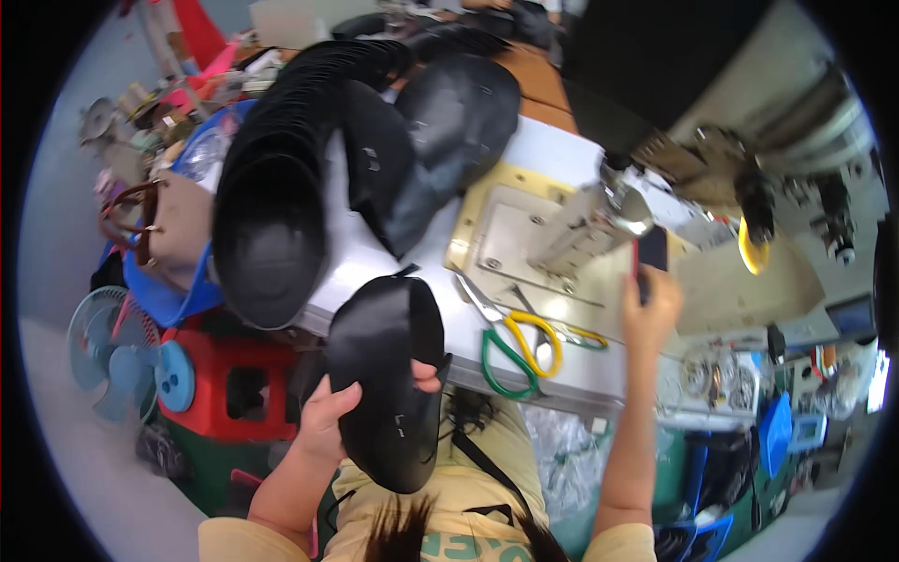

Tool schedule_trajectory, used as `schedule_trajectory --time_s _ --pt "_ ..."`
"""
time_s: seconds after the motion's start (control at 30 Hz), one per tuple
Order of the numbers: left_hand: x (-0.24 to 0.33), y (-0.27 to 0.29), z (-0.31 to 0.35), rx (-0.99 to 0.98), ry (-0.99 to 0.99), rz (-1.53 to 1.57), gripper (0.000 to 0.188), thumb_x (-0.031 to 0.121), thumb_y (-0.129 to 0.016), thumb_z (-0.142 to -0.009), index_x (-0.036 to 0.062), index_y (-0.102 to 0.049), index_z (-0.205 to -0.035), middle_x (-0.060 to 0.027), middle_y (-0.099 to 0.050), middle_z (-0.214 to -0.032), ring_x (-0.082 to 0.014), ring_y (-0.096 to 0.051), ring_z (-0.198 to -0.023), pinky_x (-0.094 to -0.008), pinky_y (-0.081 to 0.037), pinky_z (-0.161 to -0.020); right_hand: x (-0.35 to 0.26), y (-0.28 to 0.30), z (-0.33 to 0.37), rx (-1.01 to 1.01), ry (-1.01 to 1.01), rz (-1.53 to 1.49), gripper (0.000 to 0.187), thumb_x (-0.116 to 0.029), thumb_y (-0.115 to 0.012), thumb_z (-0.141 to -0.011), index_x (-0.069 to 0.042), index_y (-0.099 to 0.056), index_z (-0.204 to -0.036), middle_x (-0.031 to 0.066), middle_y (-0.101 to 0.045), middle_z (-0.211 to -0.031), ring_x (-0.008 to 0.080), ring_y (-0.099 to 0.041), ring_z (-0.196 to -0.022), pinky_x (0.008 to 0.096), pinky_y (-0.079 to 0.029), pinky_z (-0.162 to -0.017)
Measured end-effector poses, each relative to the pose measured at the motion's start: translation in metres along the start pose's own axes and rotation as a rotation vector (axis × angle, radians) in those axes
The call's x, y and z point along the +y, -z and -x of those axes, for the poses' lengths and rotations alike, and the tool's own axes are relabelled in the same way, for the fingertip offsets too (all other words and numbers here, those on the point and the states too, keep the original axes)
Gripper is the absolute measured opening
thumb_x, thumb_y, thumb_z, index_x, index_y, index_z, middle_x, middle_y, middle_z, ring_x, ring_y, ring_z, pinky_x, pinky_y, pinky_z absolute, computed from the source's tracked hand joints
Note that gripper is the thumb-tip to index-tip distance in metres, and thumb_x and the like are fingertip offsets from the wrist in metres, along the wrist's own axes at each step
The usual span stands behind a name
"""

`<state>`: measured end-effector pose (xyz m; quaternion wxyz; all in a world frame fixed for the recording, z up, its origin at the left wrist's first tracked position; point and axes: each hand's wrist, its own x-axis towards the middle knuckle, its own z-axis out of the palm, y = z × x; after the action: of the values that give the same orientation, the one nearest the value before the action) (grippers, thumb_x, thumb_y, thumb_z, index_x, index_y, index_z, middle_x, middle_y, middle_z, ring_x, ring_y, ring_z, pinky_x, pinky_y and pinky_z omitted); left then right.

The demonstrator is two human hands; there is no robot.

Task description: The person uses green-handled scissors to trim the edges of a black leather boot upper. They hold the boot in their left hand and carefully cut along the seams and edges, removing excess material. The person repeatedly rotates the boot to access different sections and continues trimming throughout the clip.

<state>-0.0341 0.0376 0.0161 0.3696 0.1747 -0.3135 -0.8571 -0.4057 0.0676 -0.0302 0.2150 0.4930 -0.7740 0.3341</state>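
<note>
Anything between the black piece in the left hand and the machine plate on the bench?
Yes. Scissors with green and yellow handles lie on the bench between the black piece, held by the left hand, and the machine plate. The right hand is up at the machine, holding something small.

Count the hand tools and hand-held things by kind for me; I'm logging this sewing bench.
Scissors on the table: 2, green-handled and yellow-handled
Black oval piece in the left hand: 1
Dark phone-like thing in the right hand: 1
Total: 4
</note>
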Motion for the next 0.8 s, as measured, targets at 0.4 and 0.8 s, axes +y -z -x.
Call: schedule_trajectory --time_s 0.4,0.8 --pt "0.080 0.053 -0.054 0.562 -0.459 -1.155 0.049 0.027 -0.045 -0.092 -0.0065 -0.034 -0.126 -0.0178 -0.052 -0.116 -0.0244 -0.051 -0.104 -0.0303 -0.036 -0.093 0.064 -0.024 -0.015 -0.167 -0.288 0.372 0.063 -0.041 -0.069 -0.066 -0.007 -0.051 -0.116 0.0168 -0.052 -0.106 0.0363 -0.048 -0.099 0.0450 -0.042 -0.083" --pt "0.111 0.133 -0.219 1.093 -0.209 -1.819 0.074 0.055 -0.056 -0.075 -0.0044 -0.042 -0.117 -0.0231 -0.052 -0.114 -0.0366 -0.044 -0.112 -0.0533 -0.030 -0.092 0.057 -0.011 -0.015 -0.215 -0.319 0.344 0.071 -0.044 -0.071 -0.065 -0.004 -0.047 -0.119 0.0183 -0.050 -0.112 0.0376 -0.045 -0.104 0.0456 -0.041 -0.085"
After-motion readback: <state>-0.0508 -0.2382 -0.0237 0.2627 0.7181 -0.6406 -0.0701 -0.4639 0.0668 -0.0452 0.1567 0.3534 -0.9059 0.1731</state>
